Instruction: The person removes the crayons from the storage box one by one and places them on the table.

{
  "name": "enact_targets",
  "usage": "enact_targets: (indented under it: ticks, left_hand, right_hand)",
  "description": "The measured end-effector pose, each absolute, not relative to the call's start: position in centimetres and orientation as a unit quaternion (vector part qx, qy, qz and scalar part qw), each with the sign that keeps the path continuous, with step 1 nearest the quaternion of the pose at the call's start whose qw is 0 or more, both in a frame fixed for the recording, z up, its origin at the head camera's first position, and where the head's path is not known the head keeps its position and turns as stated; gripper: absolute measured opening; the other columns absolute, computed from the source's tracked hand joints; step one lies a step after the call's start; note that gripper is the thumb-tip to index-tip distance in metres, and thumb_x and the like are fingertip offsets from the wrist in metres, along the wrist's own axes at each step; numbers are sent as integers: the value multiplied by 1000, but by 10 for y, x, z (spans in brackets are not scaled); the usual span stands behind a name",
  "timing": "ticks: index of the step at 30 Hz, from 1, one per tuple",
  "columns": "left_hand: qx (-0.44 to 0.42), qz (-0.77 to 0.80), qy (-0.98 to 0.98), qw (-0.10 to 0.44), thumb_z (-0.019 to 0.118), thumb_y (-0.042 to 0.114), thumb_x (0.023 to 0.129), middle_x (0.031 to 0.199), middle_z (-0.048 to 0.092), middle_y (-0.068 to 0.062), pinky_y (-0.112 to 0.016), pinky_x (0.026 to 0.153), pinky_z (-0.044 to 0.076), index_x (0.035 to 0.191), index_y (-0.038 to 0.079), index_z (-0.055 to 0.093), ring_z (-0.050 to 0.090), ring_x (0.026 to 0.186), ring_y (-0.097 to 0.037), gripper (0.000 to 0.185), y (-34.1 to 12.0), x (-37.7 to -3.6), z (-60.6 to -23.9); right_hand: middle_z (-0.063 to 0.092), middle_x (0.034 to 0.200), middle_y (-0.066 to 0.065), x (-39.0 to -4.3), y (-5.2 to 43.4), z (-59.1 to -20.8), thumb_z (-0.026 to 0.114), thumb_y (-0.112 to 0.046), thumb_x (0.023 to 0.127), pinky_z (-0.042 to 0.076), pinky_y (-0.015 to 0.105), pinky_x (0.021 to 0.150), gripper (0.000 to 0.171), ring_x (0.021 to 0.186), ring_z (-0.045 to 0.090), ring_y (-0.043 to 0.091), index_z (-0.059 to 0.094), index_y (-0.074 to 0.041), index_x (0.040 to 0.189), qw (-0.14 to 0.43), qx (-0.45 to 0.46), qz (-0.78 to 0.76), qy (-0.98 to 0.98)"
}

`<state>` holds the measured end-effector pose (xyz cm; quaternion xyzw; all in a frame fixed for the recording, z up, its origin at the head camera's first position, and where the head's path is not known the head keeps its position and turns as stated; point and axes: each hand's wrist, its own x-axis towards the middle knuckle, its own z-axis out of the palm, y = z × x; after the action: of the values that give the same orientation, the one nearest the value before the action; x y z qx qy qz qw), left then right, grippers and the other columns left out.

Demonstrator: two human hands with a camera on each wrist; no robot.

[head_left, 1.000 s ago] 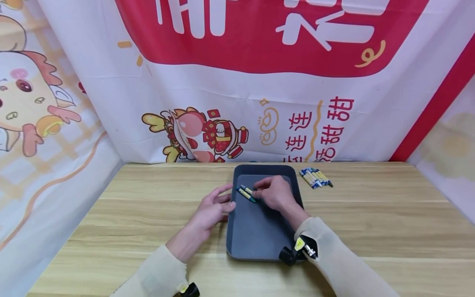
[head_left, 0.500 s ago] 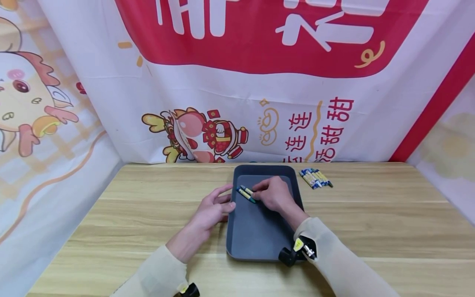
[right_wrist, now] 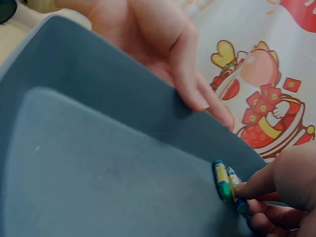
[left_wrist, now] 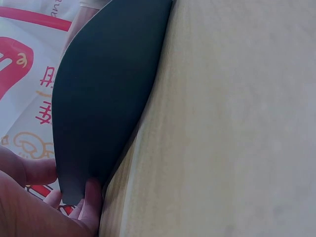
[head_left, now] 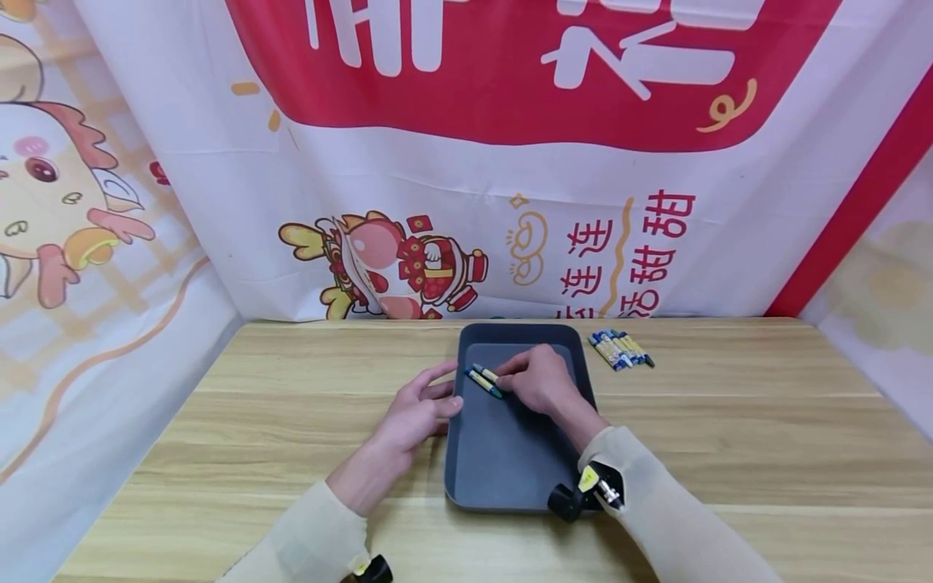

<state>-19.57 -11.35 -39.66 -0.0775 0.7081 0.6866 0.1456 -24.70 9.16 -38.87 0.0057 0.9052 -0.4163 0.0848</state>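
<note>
A dark grey rectangular tray stands on the wooden table. My left hand holds its left wall, the thumb hooked over the rim and the fingers outside. Inside, near the far left corner, a green crayon with a yellow wrapper lies slanted on the floor of the tray. Right beside it is a second crayon with a blue end, pinched between thumb and fingers of my right hand. The two crayons lie nearly parallel, and the right fingers partly cover the second one.
Several more crayons lie in a row on the table, right of the tray's far end. A printed cloth hangs behind the table's back edge. Wrist cameras are strapped over the sleeves.
</note>
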Motion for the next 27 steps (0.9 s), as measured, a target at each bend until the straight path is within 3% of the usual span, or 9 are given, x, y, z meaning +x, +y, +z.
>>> enact_targets:
  ticks: [12, 27]
  left_hand:
    - [-82, 684, 710, 145, 65, 6, 102, 156, 57, -18, -41, 96, 56, 156, 24, 54, 70, 121, -29, 57, -112, -197, -396]
    - [-87, 683, 710, 147, 65, 7, 103, 157, 57, -18, -42, 97, 56, 156, 25, 54, 69, 121, -29, 57, -113, -196, -395]
  right_hand:
    - [75, 127, 7, -250, 106, -384, 77, -21, 98, 53, 43, 98, 16, 112, 63, 26, 85, -19, 111, 62, 4, -470, 880]
    - [76, 126, 6, -249, 110, -379, 76, -21, 99, 50, 44, 100, 15, 113, 61, 28, 85, -19, 110, 52, 1, -495, 868]
